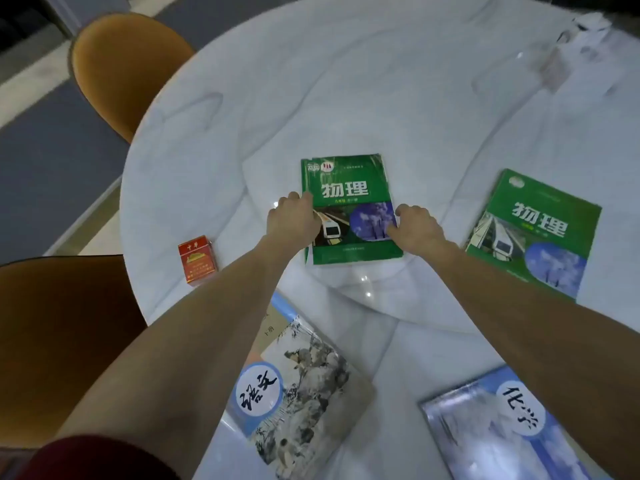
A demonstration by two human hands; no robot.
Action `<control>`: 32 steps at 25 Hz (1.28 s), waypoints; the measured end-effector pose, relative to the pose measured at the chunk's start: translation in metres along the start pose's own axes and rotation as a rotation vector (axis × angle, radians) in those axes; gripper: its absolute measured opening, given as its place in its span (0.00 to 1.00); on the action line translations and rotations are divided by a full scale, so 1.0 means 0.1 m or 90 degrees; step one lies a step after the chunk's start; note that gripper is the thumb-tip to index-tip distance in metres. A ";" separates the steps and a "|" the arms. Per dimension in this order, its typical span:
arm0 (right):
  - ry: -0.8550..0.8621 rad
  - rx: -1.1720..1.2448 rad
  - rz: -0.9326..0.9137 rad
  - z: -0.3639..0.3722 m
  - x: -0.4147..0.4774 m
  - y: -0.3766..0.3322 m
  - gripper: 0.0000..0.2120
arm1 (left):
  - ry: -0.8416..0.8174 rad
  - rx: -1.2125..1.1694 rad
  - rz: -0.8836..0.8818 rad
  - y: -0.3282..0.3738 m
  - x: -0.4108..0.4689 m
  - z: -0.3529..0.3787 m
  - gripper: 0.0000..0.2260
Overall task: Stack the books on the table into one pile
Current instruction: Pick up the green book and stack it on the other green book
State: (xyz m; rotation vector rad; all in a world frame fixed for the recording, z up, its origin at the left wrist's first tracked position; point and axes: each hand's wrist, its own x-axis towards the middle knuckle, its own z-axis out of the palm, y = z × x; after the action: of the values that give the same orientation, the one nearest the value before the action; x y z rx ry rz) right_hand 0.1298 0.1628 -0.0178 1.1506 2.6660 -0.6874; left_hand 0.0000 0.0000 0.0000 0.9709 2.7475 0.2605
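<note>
A green physics book lies flat in the middle of the round white table. My left hand grips its left edge and my right hand rests on its right edge, fingers curled over the cover. A second green physics book lies to the right. Near me lie a pale book with an ink landscape cover, partly under my left forearm, and a blue chemistry book at the bottom right, partly under my right forearm.
A red cigarette pack stands near the table's left edge. A clear plastic object sits at the far right of the table. Two orange-brown chairs stand at the left side.
</note>
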 end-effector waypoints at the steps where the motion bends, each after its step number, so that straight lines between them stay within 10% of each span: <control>1: -0.002 0.023 0.020 0.03 0.02 -0.01 0.19 | -0.019 -0.020 -0.024 -0.01 0.00 0.02 0.14; 12: 0.022 0.233 0.198 0.28 0.27 0.03 0.11 | -0.059 -0.593 -0.397 -0.04 0.24 0.33 0.17; 16: 0.015 0.284 0.230 0.27 0.29 0.02 0.16 | -0.049 -0.649 -0.361 -0.01 0.26 0.39 0.05; 23: 0.019 0.335 0.227 0.25 0.20 0.03 0.07 | -0.004 -0.761 -0.273 0.04 0.19 0.36 0.13; 32: 0.089 0.754 0.279 -0.05 -0.02 0.27 0.17 | -0.118 -0.869 -0.172 0.25 0.23 0.16 0.10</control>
State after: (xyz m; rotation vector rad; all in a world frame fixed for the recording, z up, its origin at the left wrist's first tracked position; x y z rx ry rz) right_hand 0.1506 0.1801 -0.0227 1.9297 1.8122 -2.2334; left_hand 0.0022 0.0352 -0.0128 0.1931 1.7604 1.5624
